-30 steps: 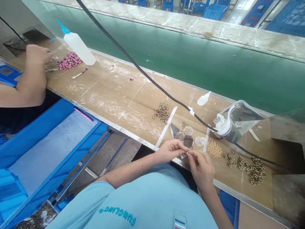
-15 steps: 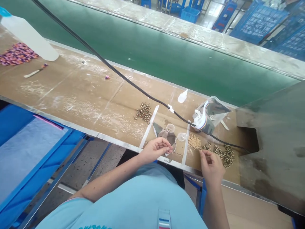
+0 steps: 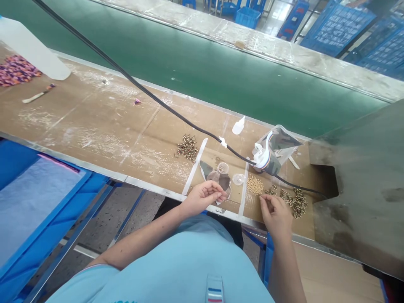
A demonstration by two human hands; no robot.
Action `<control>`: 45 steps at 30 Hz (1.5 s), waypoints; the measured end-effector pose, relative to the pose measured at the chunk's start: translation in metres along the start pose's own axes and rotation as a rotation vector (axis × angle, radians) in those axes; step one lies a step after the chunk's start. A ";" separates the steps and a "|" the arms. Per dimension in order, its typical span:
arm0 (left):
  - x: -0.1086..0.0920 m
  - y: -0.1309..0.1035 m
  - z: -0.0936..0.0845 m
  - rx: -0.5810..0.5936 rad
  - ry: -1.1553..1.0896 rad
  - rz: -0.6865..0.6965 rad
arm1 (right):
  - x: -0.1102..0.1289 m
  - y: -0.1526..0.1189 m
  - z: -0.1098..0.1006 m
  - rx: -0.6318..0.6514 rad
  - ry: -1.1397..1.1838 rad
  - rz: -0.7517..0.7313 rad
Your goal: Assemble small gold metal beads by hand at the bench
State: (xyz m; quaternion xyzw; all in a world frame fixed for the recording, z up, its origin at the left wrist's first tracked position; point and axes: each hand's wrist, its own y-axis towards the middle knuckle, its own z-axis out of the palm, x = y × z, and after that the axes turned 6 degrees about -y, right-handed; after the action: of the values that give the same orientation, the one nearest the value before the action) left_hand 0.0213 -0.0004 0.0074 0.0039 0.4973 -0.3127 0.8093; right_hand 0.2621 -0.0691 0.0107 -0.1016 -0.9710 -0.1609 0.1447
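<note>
My left hand (image 3: 206,196) hovers at the table's front edge, fingers curled and pinched together; whatever it may hold is too small to make out. Beneath and beyond it lies a torn dark sheet (image 3: 224,182) with a small clear cup (image 3: 222,168) on it. My right hand (image 3: 276,214) is closed in a pinch near a pile of small tan beads (image 3: 254,185); any piece between its fingertips cannot be made out. Beside that hand are dark and gold metal pieces (image 3: 298,203). A second clear cup (image 3: 238,179) stands between the sheet and the beads.
A black cable (image 3: 142,87) crosses above the table. Behind the beads is an open plastic bag (image 3: 277,147). More metal pieces (image 3: 187,148) lie left of the tape. A white bottle (image 3: 34,50) and purple-orange pieces (image 3: 19,69) are far left; a metal housing (image 3: 362,181) stands right.
The whole view has shifted slightly, so the table items appear a little further left. My right hand has moved slightly left, nearer the tan beads. My left hand has kept its pinched pose.
</note>
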 end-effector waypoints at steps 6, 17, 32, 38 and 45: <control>-0.001 0.000 0.001 -0.004 -0.033 -0.005 | -0.002 0.005 0.004 0.012 -0.064 -0.092; -0.004 -0.001 0.003 -0.006 -0.022 -0.020 | -0.002 0.010 0.001 0.076 -0.069 -0.078; 0.001 0.002 0.000 0.016 -0.094 -0.104 | 0.089 0.006 0.020 0.078 0.433 -0.218; 0.002 0.003 -0.001 0.017 -0.116 -0.102 | 0.089 0.001 0.027 -0.050 0.318 -0.302; 0.004 0.003 0.000 0.019 -0.102 -0.078 | 0.085 -0.004 0.029 -0.085 0.268 -0.360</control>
State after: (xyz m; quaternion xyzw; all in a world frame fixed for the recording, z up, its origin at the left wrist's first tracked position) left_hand 0.0239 0.0000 0.0034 -0.0236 0.4522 -0.3483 0.8207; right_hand 0.1737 -0.0503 0.0103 0.0894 -0.9379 -0.2370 0.2372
